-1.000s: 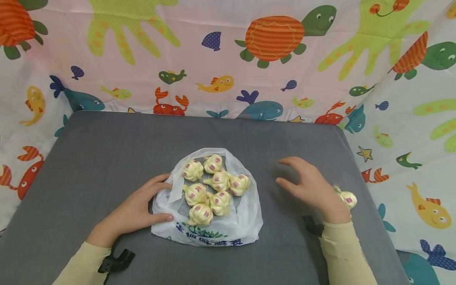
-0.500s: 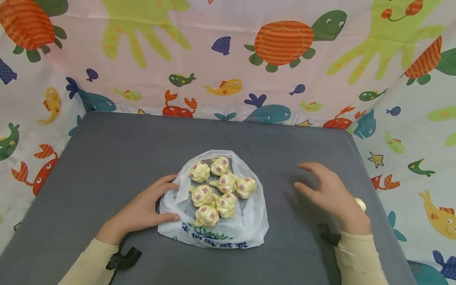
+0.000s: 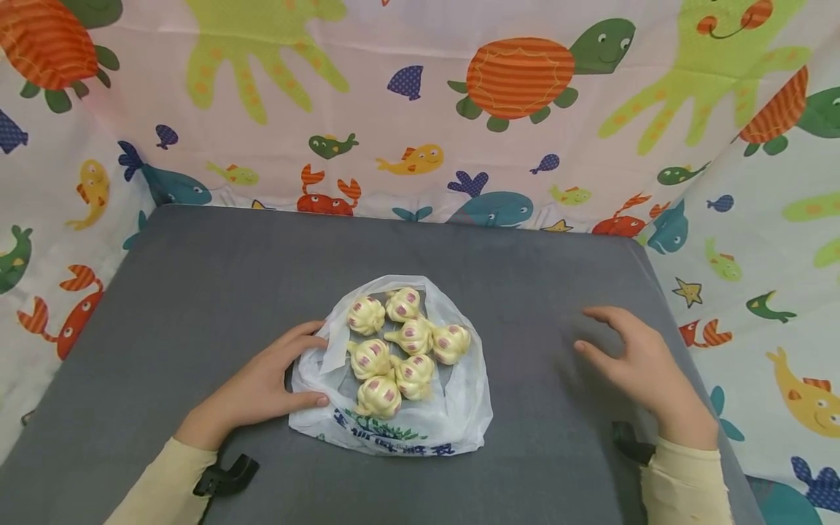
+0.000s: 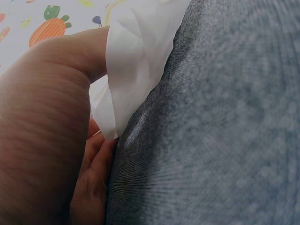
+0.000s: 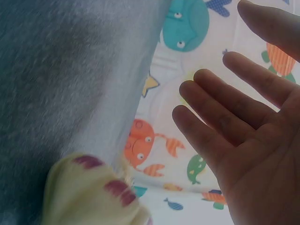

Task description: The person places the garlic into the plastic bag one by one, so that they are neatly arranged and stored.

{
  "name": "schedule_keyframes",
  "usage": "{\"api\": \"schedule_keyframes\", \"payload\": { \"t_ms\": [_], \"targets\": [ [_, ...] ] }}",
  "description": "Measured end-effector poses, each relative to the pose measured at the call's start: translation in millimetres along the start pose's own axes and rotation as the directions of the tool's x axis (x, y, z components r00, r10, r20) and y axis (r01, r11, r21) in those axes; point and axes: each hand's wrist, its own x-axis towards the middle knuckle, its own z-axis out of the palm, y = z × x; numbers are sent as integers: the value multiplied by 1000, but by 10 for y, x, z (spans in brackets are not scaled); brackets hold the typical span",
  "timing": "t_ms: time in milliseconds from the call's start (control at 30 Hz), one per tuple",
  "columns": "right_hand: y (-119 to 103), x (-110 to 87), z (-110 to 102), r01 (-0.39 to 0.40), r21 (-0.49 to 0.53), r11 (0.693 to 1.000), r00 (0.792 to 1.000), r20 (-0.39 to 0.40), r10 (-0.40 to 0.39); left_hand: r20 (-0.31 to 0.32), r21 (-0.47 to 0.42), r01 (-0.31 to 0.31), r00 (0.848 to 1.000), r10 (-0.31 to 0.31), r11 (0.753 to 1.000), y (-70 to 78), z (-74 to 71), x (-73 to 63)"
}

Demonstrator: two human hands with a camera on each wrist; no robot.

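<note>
A white plastic bag lies on the grey table with its mouth spread wide. Several cream garlic bulbs with purple patches, one of them a garlic bulb, sit inside the mouth. My left hand holds the bag's left side, thumb toward the front and fingers farther back; in the left wrist view the plastic covers the thumb's end. At the right, my right hand hovers over the table with fingers extended and nothing held. Another garlic bulb shows by that hand in the right wrist view; the head view hides it.
The grey table ends at a cloth backdrop printed with sea animals, which stands behind and along the sides. A dark strap piece is at the left wrist and another strap piece at the right.
My right hand has moved right, away from the bag, and now covers the loose garlic bulb that showed beside the wrist. The left hand keeps its place at the bag; the head view shifted slightly.
</note>
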Motion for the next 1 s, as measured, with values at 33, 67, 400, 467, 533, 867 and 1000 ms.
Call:
{"api": "schedule_keyframes", "payload": {
  "t_ms": [33,67,400,467,533,867,1000],
  "targets": [
    [12,-9,-5,-9,2,1000,1000,3,9,0,-1,-2,1000,2,1000,1,-3,2],
    [24,-18,-10,-18,3,1000,1000,7,18,0,-2,-3,1000,3,1000,3,-7,4],
    [158,-113,-32,-77,-21,997,997,9,77,5,-10,-5,1000,5,1000,21,-21,15],
    [179,-133,-33,-86,-28,996,996,6,86,5,-12,-2,1000,3,1000,18,-17,13],
    [199,-159,-37,-100,-31,995,995,0,100,7,-11,1,1000,-1,1000,17,-14,14],
    [290,-263,-57,-122,-20,992,992,-33,121,9,-17,7,1000,-7,1000,21,-22,12],
    [346,-299,-71,-149,-12,989,988,-34,149,11,-17,13,1000,-13,1000,27,-28,14]
  ]
}}
